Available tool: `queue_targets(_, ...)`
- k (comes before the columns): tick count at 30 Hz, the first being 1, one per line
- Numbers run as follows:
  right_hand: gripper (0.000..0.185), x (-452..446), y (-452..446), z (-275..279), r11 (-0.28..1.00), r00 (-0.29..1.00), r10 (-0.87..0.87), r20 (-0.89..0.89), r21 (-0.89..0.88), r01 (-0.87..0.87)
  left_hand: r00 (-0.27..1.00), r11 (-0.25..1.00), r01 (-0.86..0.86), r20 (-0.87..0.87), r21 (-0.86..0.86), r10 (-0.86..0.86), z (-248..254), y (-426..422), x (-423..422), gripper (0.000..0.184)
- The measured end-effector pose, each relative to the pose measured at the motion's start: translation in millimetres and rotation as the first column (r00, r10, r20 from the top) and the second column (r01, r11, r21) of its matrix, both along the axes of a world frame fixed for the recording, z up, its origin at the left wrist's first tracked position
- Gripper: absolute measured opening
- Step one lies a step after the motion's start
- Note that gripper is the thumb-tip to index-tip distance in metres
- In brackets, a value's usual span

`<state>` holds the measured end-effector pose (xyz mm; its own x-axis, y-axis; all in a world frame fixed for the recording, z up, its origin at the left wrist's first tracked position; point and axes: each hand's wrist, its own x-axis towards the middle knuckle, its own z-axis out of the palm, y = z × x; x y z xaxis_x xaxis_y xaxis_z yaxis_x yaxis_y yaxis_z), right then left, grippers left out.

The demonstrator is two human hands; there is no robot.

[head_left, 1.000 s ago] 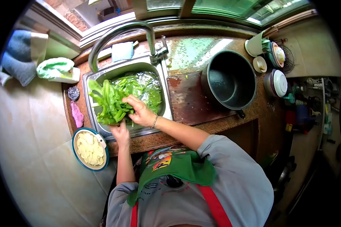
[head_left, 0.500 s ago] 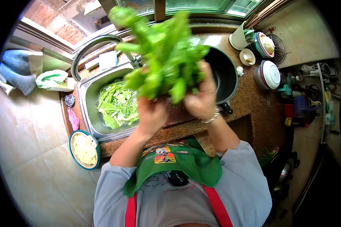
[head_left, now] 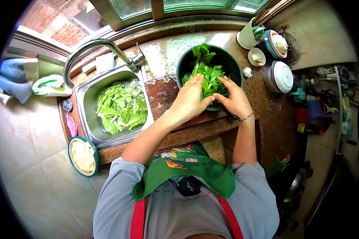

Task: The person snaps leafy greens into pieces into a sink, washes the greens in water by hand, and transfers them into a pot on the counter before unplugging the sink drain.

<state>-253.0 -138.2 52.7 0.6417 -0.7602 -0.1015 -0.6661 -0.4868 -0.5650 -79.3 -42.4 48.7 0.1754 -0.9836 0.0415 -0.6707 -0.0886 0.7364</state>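
Observation:
Leafy greens (head_left: pixel 212 76) lie bunched inside a dark round pot (head_left: pixel 232 59) on the counter. My left hand (head_left: pixel 190 98) rests on their near left side with its fingers stretched out. On the right, my right hand (head_left: pixel 235 100) has its fingers spread over the leaves, and the two thumbs meet or nearly meet. The fingertips are partly hidden among the greens. Left of the pot is a wet, reddish-brown board (head_left: pixel 160 95). More cut greens (head_left: pixel 123 106) sit in water in the metal sink (head_left: pixel 80 104).
A curved faucet (head_left: pixel 87 44) arches over the sink. At the sink's front left corner stands a bowl of pale pieces (head_left: pixel 83 156). Right of the pot are a garlic bulb (head_left: pixel 247 72), a small white bowl (head_left: pixel 256 57), a lidded container (head_left: pixel 282 76) and a utensil holder (head_left: pixel 246 40).
Both hands have lowered the bunch of greens from above the counter into the pot, moving right. Their grip has loosened, and the fingers now spread over the leaves.

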Motion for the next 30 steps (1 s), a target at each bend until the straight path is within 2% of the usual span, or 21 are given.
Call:
queue_targets(2, 0.052, 11, -1, 15, 0.995, 0.999, -0.032, -0.01, -0.091, 0.03, 0.995, 0.994, 0.02, -0.095, -0.104, -0.03, 20, 7, 13, 0.053)
queue_targets(3, 0.043, 17, -2, 22, 0.994, 0.995, -0.083, -0.046, -0.081, 0.079, 0.993, 0.978, -0.05, -0.111, -0.203, 0.028, 21, 13, 17, 0.038)
queue_targets(4, 0.04, 29, -3, 39, 0.986, 0.972, -0.16, -0.175, 0.022, 0.166, 0.992, 0.978, -0.068, -0.114, -0.199, 0.045, 22, 20, 24, 0.038)
queue_targets(6, 0.04, 30, -10, 31, 0.98, 0.977, -0.168, -0.133, -0.126, 0.152, 0.93, 0.977, -0.133, -0.362, -0.169, 0.064, 23, 41, 45, 0.029)
queue_targets(8, 0.04, 43, -4, 38, 0.92, 0.983, -0.154, -0.101, -0.378, 0.106, 0.868, 0.944, -0.268, -0.473, -0.193, 0.15, 9, 68, 62, 0.016)
queue_targets(10, 0.036, 62, 2, 42, 0.864, 0.995, -0.097, 0.037, -0.492, 0.103, 0.865, 0.926, -0.351, -0.428, -0.141, 0.262, -20, 103, 89, 0.013)
queue_targets(11, 0.032, 84, 16, 54, 0.935, 0.979, -0.128, 0.158, -0.31, 0.172, 0.799, 0.905, -0.422, -0.494, -0.054, 0.343, -30, 120, 99, 0.013)
queue_targets(12, 0.029, 109, 33, 64, 0.968, 0.947, -0.191, 0.257, -0.111, 0.225, 0.803, 0.889, -0.458, -0.425, 0.012, 0.419, -50, 139, 114, 0.015)
queue_targets(14, 0.023, 158, 71, 62, 0.999, 0.91, -0.034, 0.413, 0.05, 0.014, 0.684, 0.792, -0.595, -0.429, 0.14, 0.59, -116, 178, 141, 0.027)
queue_targets(15, 0.024, 183, 90, 49, 0.989, 0.887, 0.094, 0.453, 0.059, -0.135, 0.643, 0.718, -0.634, -0.321, 0.287, 0.696, -142, 196, 157, 0.036)
queue_targets(16, 0.025, 205, 109, 25, 0.943, 0.906, 0.074, 0.417, 0.267, -0.2, 0.6, 0.62, -0.662, -0.198, 0.422, 0.775, -167, 213, 173, 0.045)
queue_targets(17, 0.028, 229, 127, -1, 0.904, 0.909, 0.187, 0.373, 0.296, -0.307, 0.59, 0.542, -0.719, -0.031, 0.436, 0.807, -197, 231, 189, 0.06)
queue_targets(18, 0.054, 250, 142, -41, 0.838, 0.941, 0.255, 0.222, 0.434, -0.33, 0.564, 0.462, -0.774, 0.14, 0.432, 0.814, -219, 242, 205, 0.076)
queue_targets(20, 0.095, 288, 168, -141, 0.819, 0.94, 0.34, 0.002, 0.49, -0.298, 0.291, 0.161, -0.863, 0.212, 0.478, 0.933, -243, 245, 237, 0.102)
queue_targets(21, 0.111, 307, 177, -196, 0.841, 0.973, 0.2, -0.113, 0.53, -0.111, 0.126, 0.034, -0.882, 0.165, 0.47, 0.978, -261, 248, 254, 0.113)
queue_targets(22, 0.128, 327, 179, -233, 0.837, 0.97, 0.058, -0.236, 0.541, 0.082, 0.115, 0.025, -0.88, 0.16, 0.474, 0.98, -268, 247, 270, 0.113)
queue_targets(24, 0.136, 365, 167, -257, 0.785, 0.918, -0.132, -0.373, 0.526, 0.327, -0.184, -0.259, -0.793, 0.188, 0.551, 0.965, -275, 240, 302, 0.111)
queue_targets(26, 0.137, 396, 158, -278, 0.817, 0.921, -0.213, -0.326, 0.457, 0.351, -0.236, -0.313, -0.681, 0.206, 0.662, 0.95, -294, 236, 327, 0.105)
queue_targets(28, 0.132, 430, 161, -284, 0.847, 0.921, -0.149, -0.36, 0.435, 0.307, -0.251, -0.245, -0.706, 0.089, 0.664, 0.964, -301, 223, 336, 0.103)
queue_targets(29, 0.126, 443, 165, -283, 0.845, 0.928, -0.073, -0.366, 0.472, 0.253, -0.216, -0.2, -0.734, 0.056, 0.649, 0.975, -300, 214, 337, 0.102)
queue_targets(30, 0.124, 455, 177, -284, 0.896, 0.93, -0.028, -0.366, 0.403, 0.185, -0.156, -0.127, -0.74, 0.016, 0.661, 0.988, -287, 207, 338, 0.099)
